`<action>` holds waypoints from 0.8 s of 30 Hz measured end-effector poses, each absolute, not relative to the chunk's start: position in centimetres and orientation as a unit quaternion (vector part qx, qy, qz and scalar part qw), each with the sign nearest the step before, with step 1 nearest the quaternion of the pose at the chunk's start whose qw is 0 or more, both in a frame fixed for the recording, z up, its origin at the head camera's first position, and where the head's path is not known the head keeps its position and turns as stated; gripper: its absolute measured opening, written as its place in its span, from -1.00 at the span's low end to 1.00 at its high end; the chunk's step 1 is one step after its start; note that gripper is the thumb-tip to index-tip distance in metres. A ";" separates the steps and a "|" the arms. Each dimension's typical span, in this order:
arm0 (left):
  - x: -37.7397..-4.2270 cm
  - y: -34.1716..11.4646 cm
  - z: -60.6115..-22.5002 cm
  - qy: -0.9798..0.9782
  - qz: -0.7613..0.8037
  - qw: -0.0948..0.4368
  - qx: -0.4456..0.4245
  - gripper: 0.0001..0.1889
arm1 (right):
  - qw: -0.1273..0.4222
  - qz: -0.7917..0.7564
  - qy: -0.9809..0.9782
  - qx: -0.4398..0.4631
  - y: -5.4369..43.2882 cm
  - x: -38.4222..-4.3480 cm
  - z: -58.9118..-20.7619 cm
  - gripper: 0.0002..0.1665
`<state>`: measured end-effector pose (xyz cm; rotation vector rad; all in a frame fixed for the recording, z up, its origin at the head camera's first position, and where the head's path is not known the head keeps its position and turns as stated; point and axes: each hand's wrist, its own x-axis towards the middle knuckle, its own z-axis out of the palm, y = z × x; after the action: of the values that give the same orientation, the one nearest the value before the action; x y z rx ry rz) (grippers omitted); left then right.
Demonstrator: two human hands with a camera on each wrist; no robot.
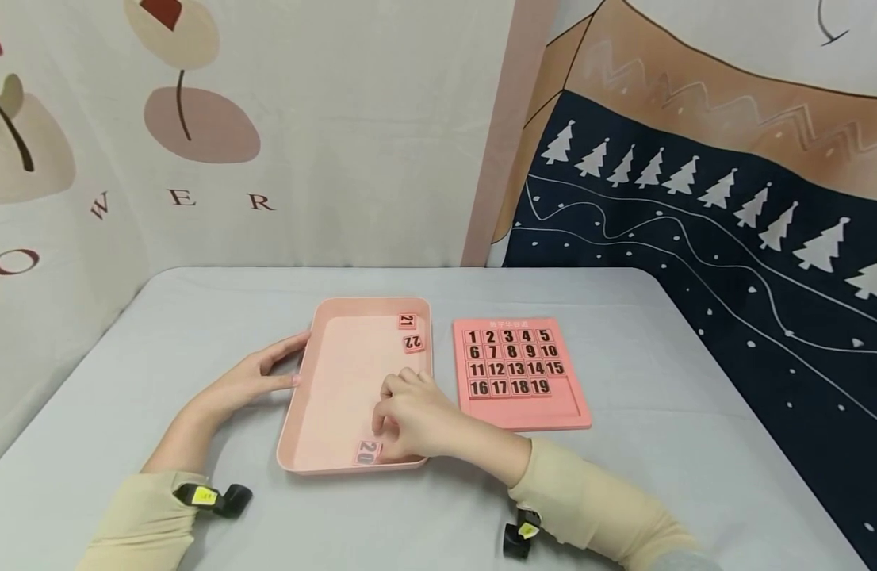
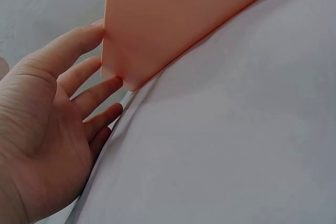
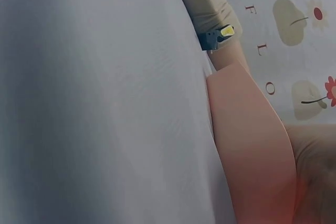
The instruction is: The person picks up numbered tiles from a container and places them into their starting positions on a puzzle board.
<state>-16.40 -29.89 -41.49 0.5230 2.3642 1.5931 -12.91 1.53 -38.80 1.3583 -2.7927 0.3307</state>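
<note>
A pale pink tray [image 1: 338, 381] lies on the table, its outer side [image 2: 152, 19] filling the top of the left wrist view. My left hand [image 1: 246, 385] rests against the tray's left rim, fingers extended and spread. Inside the tray's front right corner, my right hand [image 1: 413, 416] has its fingers bent down. Its fingertips are right at the edge of a number tile marked 20 [image 1: 368, 452]; I cannot tell whether they pinch it. Tiles 21 [image 1: 407, 321] and 22 [image 1: 413, 343] lie near the tray's far right corner.
Right of the tray lies a pink number puzzle board [image 1: 524, 414] holding rows of tiles from 1 to 19, with bare slots along its front row. A grey-white cloth [image 1: 660, 476] covers the table. Printed curtains [image 1: 374, 159] hang behind it.
</note>
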 end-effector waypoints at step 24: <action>-16.4 -29.9 -41.4 0.814 0.539 0.115 0.185 -0.27 | 0.018 0.074 -0.889 0.451 1.1 -12.9 -38.8 -0.61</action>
<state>-16.38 -29.90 -41.39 0.5411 2.3845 1.5811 -12.95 1.05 -38.77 1.4013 -2.7613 0.2284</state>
